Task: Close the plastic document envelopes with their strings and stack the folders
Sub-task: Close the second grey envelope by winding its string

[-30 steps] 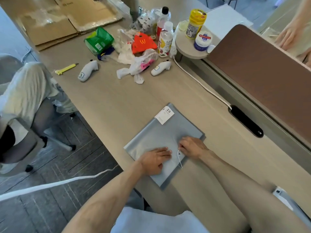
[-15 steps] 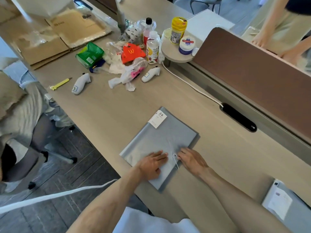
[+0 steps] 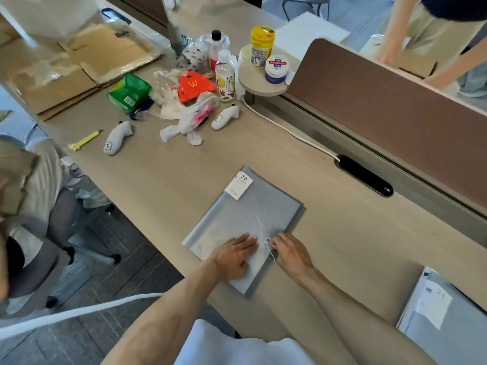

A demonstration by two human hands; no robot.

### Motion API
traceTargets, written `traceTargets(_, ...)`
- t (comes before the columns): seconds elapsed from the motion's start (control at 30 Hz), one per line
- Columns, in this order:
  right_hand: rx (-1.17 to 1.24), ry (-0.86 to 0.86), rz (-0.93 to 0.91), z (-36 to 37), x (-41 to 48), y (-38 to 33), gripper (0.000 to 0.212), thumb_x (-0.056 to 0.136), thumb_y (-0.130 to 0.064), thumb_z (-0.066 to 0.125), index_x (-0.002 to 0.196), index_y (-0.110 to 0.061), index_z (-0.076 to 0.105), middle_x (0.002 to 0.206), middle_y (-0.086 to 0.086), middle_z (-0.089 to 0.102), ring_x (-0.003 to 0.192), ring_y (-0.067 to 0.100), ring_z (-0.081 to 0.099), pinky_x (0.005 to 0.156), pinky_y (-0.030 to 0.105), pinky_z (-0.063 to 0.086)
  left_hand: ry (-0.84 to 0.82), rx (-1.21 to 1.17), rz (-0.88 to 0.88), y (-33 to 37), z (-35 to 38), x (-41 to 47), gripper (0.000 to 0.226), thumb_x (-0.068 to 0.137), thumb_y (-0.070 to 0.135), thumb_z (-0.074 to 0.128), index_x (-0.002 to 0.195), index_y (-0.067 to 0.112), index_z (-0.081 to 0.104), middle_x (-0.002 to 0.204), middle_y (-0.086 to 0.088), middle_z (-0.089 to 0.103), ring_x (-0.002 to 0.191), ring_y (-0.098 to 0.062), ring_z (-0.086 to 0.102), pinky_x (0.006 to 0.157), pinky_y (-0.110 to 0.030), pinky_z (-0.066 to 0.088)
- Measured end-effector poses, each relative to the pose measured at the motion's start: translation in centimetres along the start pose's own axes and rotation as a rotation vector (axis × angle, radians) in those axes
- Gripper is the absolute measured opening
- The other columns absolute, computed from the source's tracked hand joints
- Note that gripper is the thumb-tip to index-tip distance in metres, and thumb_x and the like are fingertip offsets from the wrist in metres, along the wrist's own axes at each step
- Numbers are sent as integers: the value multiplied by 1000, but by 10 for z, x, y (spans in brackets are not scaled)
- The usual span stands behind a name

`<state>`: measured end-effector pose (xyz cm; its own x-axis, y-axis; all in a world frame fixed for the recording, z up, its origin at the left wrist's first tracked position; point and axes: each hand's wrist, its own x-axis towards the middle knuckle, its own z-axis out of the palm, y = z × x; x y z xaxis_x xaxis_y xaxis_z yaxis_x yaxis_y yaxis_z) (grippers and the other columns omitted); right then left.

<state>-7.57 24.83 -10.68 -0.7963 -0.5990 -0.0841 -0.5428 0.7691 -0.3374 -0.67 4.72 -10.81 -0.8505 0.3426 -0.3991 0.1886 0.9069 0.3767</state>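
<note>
A grey plastic document envelope [image 3: 253,214] with a white "20" label lies flat on the wooden desk [image 3: 342,246] in front of me. My left hand [image 3: 233,255] presses flat on its near part, fingers together. My right hand [image 3: 288,250] rests at its right edge, fingertips pinching the thin white string [image 3: 271,252] beside the round button clasp [image 3: 267,240]. Another grey folder [image 3: 445,320] with a white label lies at the desk's lower right corner.
Clutter fills the far desk: bottles [image 3: 225,75], an orange bag [image 3: 195,85], a green pack [image 3: 129,92], plastic bags, two white controllers [image 3: 117,137], a yellow cutter [image 3: 84,140]. A white cable [image 3: 287,129] runs to a black slot [image 3: 365,175]. A brown divider [image 3: 382,101] stands right; another person stands beyond it, one sits left.
The view has tilted up and back, bringing the second folder at lower right into sight. Both hands stay on the envelope; my right fingers have shifted slightly at the string and clasp.
</note>
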Motion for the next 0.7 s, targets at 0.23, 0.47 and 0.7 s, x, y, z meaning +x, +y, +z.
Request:
traceTargets(0.23,-30,-57,84,-4,-1,-9,8,81,-10,62,75,-14,64,79,2,65,77,25,64,63,32,49,-81,48,-15,1,-4,0,67,89,22,41,151,18,17,161,2,8,149,-20,3,121,-41,13)
traceTargets(0.47,-50,-104,175,-7,-1,-26,24,96,-20,42,100,-13,64,107,7,66,106,26,57,86,35,44,-121,99,-8,-1,-2,1,69,90,26,39,152,19,9,162,3,1,149,-20,-2,122,-40,9)
traceTargets(0.7,13,-85,349,-13,1,-40,28,95,-32,43,95,-14,66,106,5,66,106,24,58,87,35,45,-126,149,48,-2,-16,0,65,93,24,38,152,21,11,162,5,4,149,-19,2,121,-40,7)
